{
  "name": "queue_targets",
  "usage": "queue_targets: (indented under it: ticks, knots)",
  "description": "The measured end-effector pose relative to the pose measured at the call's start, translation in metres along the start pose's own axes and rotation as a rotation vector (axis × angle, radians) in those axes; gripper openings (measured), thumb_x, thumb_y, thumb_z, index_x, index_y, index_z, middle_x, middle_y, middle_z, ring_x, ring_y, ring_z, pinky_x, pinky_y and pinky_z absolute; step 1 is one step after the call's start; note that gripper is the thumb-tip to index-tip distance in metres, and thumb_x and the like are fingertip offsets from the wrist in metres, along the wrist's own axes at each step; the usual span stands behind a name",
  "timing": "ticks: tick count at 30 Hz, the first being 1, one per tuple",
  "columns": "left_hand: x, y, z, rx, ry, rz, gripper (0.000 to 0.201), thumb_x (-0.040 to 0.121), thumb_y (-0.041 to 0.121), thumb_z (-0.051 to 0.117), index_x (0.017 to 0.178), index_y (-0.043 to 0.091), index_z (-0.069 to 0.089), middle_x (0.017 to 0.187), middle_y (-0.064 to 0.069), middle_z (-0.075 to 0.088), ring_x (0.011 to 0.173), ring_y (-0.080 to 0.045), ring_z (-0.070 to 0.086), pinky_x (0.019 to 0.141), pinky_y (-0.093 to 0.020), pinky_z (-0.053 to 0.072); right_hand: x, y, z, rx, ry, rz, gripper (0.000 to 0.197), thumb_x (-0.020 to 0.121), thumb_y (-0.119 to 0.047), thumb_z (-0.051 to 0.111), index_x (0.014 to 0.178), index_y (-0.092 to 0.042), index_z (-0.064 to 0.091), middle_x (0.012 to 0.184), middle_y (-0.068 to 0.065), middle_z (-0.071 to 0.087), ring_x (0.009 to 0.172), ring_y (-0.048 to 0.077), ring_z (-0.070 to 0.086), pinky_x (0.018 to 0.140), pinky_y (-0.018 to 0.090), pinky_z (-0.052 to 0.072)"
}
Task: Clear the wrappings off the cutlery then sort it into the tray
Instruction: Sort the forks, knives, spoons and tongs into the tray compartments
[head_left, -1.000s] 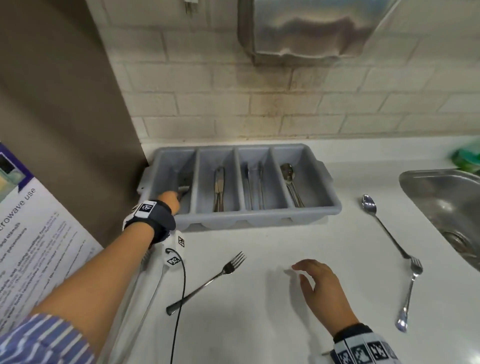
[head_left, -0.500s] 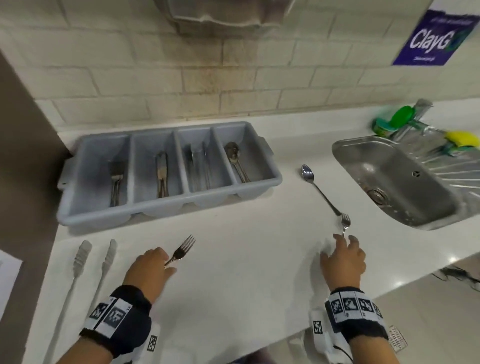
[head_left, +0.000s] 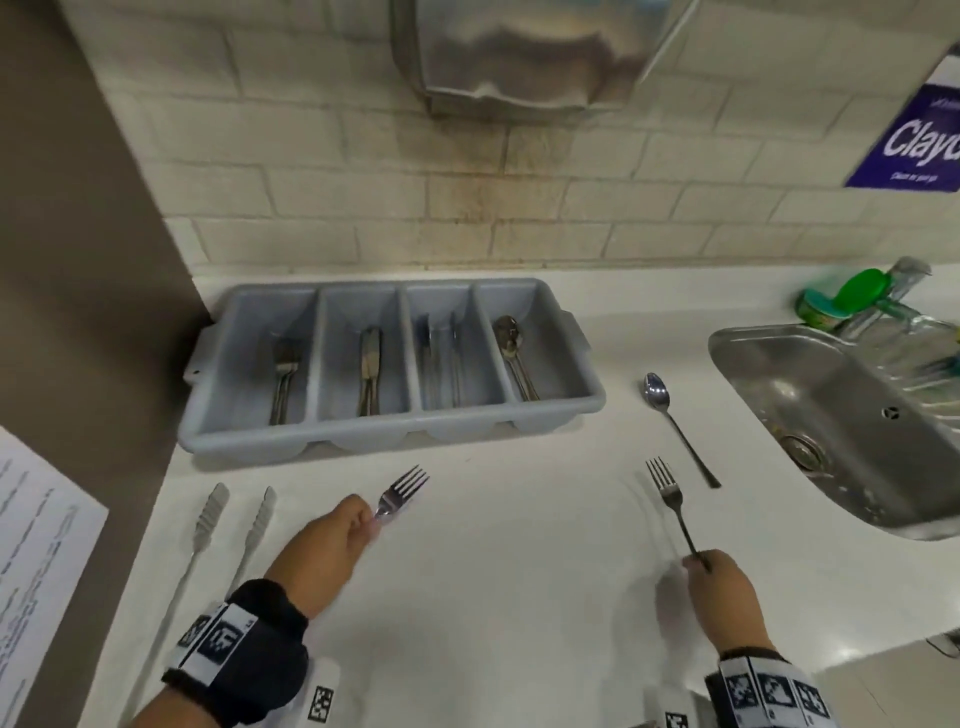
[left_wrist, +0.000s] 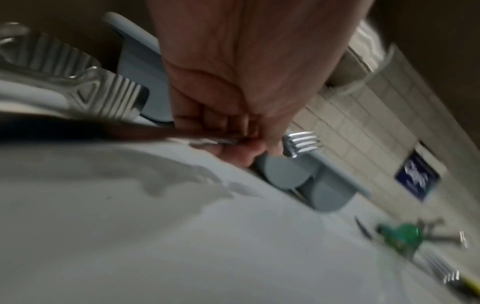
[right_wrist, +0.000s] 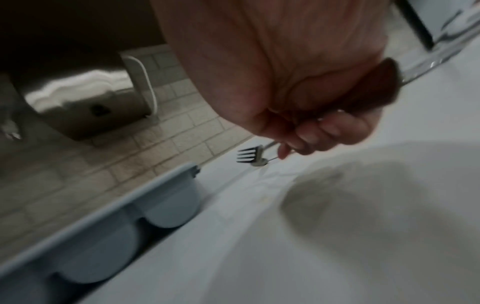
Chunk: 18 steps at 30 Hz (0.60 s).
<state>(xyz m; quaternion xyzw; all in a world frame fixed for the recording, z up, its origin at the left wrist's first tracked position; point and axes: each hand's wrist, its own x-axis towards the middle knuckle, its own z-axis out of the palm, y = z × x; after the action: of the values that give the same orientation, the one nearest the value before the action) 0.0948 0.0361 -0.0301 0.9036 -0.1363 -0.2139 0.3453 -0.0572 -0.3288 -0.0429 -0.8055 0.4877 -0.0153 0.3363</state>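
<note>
My left hand (head_left: 332, 545) grips a metal fork (head_left: 402, 491) near its neck, tines pointing toward the tray; the left wrist view shows my fingers curled round this fork (left_wrist: 301, 144). My right hand (head_left: 719, 587) pinches the handle end of a second fork (head_left: 670, 499), seen in the right wrist view with its tines (right_wrist: 249, 155) lifted off the counter. A spoon (head_left: 675, 426) lies on the counter near the sink. The grey four-compartment tray (head_left: 587, 410) holds forks, knives, slim utensils and spoons, one kind per slot.
Two long white wrapped pieces (head_left: 208, 525) lie left of my left hand on the white counter (head_left: 493, 597). A steel sink (head_left: 852, 431) sits at the right with a green-capped bottle (head_left: 862, 296) behind it. A brown panel (head_left: 78, 312) stands at the left.
My left hand came back from the tray's fork slot and picked up the near fork. My right hand reached the right fork and lifted it by its handle. The head view swung right then back.
</note>
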Motion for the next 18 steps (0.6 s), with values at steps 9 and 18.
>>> queue_targets:
  ticks: [9,18]
  knots:
    - [0.097,0.024,-0.104,-0.444,0.440,-0.064,0.033,0.093,0.000,0.039,0.123,-0.004,0.052,0.098,-0.028,0.065,0.076,-0.035,0.055,0.062,-0.030,0.041,-0.059,-0.085,0.047,0.187,-0.134,-0.481,0.030,0.082,-0.001,0.056,0.072,-0.028,0.061,0.059,0.000,0.060,0.050,0.002,0.052,0.048,0.006,0.038]
    - [0.178,-0.036,-0.124,0.219,0.159,-0.367,0.035,0.096,0.008,0.038,0.126,-0.004,0.052,0.136,-0.024,0.052,0.124,-0.037,0.049,0.106,-0.041,0.038,-0.063,-0.181,0.086,0.235,-0.285,-0.709,0.031,0.083,0.004,0.051,0.103,-0.013,0.067,0.084,-0.004,0.062,0.064,-0.008,0.054,0.064,0.000,0.038]
